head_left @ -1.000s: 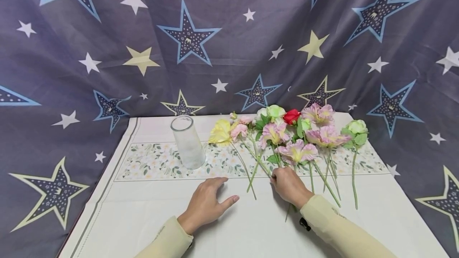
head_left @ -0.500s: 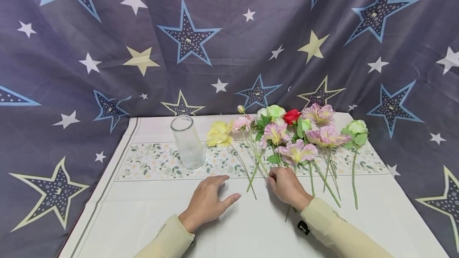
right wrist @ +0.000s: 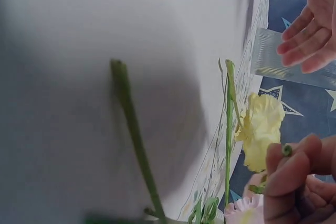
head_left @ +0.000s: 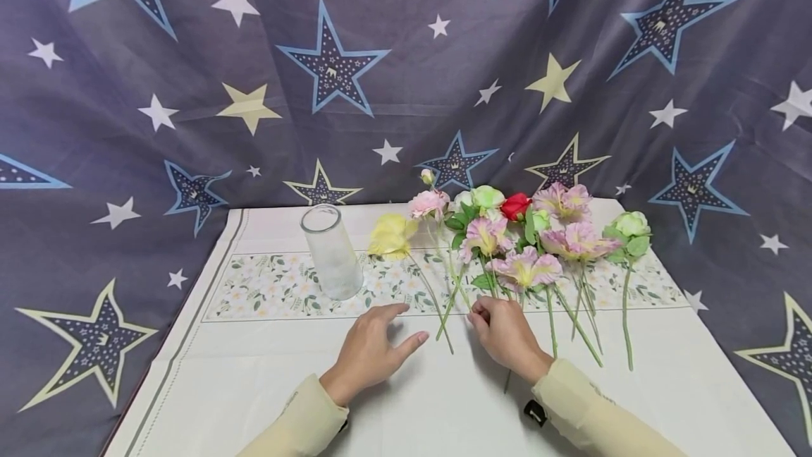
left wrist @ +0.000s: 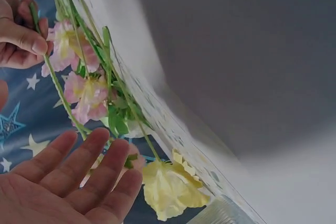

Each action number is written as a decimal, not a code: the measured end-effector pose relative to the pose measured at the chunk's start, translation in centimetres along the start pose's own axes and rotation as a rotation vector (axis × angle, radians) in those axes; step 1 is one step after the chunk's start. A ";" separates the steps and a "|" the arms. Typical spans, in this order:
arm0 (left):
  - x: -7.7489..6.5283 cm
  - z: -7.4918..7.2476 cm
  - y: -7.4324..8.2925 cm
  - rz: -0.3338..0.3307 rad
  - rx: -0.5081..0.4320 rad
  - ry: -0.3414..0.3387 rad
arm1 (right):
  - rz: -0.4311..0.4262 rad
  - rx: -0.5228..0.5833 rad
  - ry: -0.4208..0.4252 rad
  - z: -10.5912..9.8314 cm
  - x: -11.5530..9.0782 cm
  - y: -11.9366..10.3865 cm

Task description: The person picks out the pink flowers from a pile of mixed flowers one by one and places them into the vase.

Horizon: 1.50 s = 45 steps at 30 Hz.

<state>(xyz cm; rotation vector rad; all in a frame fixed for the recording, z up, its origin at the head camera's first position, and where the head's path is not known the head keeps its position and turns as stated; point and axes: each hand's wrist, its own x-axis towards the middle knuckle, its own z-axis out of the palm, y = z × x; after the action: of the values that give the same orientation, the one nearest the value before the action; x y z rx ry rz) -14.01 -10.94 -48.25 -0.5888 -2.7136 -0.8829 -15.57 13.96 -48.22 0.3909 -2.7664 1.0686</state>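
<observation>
Head view: right hand pinches pink flower by its stem; left hand spread, left of grip; vase beyond.

Right hand: is holding a pale pink flower by the stem. Left hand: is hovering, thumb apart. Glass vase: is standing on the white surface. Yellow flower, red flower, mauve flowers: are lying right of it. Starry curtain: is hanging behind.

- A purple-grey curtain hangs behind, with printed stars (white, yellowish and blue-edged ones)
- A white tablecloth is below, crossed by one flowered band
- The shadows are soft
</observation>
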 end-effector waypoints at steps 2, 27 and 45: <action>0.1 0.0 0.2 -0.002 -0.010 0.003 | 0.003 0.018 0.016 0.0 -0.2 -0.1; 3.3 1.4 3.0 -0.029 -0.245 0.046 | -0.108 0.289 0.190 1.1 -2.1 -1.4; 4.9 2.0 4.7 -0.047 -0.532 0.131 | -0.267 0.276 0.217 2.1 -2.4 -1.8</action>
<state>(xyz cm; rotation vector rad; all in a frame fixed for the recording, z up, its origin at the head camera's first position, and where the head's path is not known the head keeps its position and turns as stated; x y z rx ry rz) -16.49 -4.79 -45.80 -0.5356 -2.3775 -1.6125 -12.87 11.66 -49.17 0.6175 -2.3059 1.3349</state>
